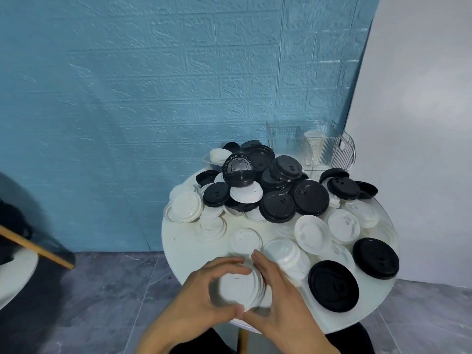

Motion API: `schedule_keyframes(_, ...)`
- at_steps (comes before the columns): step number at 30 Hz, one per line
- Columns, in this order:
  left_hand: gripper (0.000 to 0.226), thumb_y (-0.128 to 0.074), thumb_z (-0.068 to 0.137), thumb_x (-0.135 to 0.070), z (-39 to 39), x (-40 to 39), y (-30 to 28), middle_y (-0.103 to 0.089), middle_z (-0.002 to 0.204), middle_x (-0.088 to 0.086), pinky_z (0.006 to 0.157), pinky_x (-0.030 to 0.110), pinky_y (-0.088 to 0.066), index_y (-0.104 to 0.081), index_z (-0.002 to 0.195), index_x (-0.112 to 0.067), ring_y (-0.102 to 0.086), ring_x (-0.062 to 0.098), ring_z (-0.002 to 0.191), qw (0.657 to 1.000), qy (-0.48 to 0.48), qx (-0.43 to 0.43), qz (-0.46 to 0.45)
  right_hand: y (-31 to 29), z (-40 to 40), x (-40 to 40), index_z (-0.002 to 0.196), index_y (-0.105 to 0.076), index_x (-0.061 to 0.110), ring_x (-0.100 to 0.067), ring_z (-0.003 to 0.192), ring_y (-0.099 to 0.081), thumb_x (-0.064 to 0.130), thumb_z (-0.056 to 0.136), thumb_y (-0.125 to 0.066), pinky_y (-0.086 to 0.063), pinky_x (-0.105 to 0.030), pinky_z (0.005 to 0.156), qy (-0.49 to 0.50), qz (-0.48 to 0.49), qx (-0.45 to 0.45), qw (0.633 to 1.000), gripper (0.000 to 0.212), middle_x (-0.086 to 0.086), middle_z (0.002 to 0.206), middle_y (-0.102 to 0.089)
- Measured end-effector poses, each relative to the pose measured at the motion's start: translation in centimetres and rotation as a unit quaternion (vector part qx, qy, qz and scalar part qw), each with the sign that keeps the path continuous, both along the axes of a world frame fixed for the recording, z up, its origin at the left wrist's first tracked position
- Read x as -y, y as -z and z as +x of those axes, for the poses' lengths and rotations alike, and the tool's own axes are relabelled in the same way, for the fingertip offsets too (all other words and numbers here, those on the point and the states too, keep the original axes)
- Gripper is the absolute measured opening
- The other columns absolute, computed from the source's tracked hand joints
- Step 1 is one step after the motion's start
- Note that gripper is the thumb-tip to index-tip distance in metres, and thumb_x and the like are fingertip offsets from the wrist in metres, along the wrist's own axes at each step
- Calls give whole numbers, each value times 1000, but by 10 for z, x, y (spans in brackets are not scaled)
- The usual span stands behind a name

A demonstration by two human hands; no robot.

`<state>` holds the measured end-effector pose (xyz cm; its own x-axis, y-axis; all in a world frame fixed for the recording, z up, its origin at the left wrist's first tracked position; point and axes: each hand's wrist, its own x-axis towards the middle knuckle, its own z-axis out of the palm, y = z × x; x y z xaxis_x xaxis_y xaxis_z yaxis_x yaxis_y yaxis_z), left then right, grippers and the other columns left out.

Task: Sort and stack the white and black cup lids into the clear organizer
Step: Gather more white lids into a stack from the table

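Both of my hands hold a small stack of white lids [236,290] over the near edge of the round white table [184,249]. My left hand [201,300] curls round the stack's left side, and my right hand [278,300] cups its right side. Loose white lids [313,232] lie across the table's middle. A heap of black lids [277,186] fills the back. Two more black lids [333,286] lie flat at the right front. The clear organizer [314,141] stands at the far right back, with several white lids upright in one slot.
A blue brick-patterned wall rises behind the table, and a white wall [421,123] is at the right. The floor is grey tile. At the left edge sit a wooden bar [35,247] and part of another white surface [15,274]. A small clear tub [208,159] holds white lids behind the heap.
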<state>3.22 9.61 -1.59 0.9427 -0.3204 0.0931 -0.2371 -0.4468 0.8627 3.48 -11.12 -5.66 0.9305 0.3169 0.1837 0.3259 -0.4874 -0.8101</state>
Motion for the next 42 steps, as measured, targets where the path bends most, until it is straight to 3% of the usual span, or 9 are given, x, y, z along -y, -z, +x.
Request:
schedule_keyframes(7,64,-82,68,-26,6,6,-1,-62,136,-25,114,30,-42,-63,124,-50,-54,0,132,999,-18,-35,9,-1,0,0,145,-14,58,18,130,-37,56,68,-74,-37,-6,99,-5,-22,6,1000,97,41,145,-26)
schedule_keyframes(16,58,-79,70,-23,16,11,7,-57,139,-31,118,24,-34,-69,120,-50,-48,-4,137,999,12,-6,30,-4,-3,-2,148,-22,49,17,130,-39,48,72,-76,-39,-8,98,-7,-18,19,1000,93,37,146,-30)
schedule_keyframes(21,56,-84,73,-32,15,6,11,-52,140,-27,117,27,-37,-62,123,-47,-48,-1,137,999,26,-18,30,-5,-4,-5,146,-31,47,12,134,-39,60,74,-72,-42,-16,103,2,-22,31,999,84,32,145,-38)
schedule_keyframes(24,54,-86,75,-41,21,0,5,-60,140,-18,113,36,-42,-58,122,-37,-54,3,134,995,11,-59,-77,-7,-4,-6,142,-18,57,19,134,-28,71,72,-60,-36,-12,105,-1,-58,28,998,83,39,147,-24)
schedule_keyframes(26,47,-81,79,-44,31,3,1,-65,134,-14,108,35,-43,-61,119,-31,-57,6,129,991,-51,-16,-126,-7,-3,-6,144,-20,53,19,137,-24,69,75,-63,-30,-9,107,0,-70,24,997,83,37,149,-22)
schedule_keyframes(28,28,-79,88,-33,46,11,0,-66,126,-17,104,31,-44,-66,112,-34,-59,5,123,990,-95,51,-94,-7,-4,-6,149,-26,45,17,140,-22,61,79,-70,-27,-6,108,2,-71,26,997,84,34,152,-23)
schedule_keyframes(31,36,-75,93,-19,68,23,1,-60,123,-25,108,26,-40,-67,111,-49,-53,-1,126,992,-85,97,10,-9,-5,-6,151,-26,43,17,142,-18,58,81,-71,-26,-6,110,-1,-73,29,997,85,34,153,-20)
schedule_keyframes(39,35,-75,91,-48,96,25,10,-51,149,-16,120,32,-32,-68,125,-48,-43,5,140,982,-31,49,180,-14,-7,-6,149,-30,44,21,138,-20,54,78,-69,-26,-2,104,-3,-59,31,998,82,39,149,-19)
schedule_keyframes(42,47,-84,83,-46,102,24,6,-57,145,-12,115,19,-32,-71,127,-39,-48,5,137,978,-23,54,198,-13,-7,-7,147,-33,45,21,138,-22,56,76,-70,-29,-4,104,6,-61,30,998,82,38,149,-23)
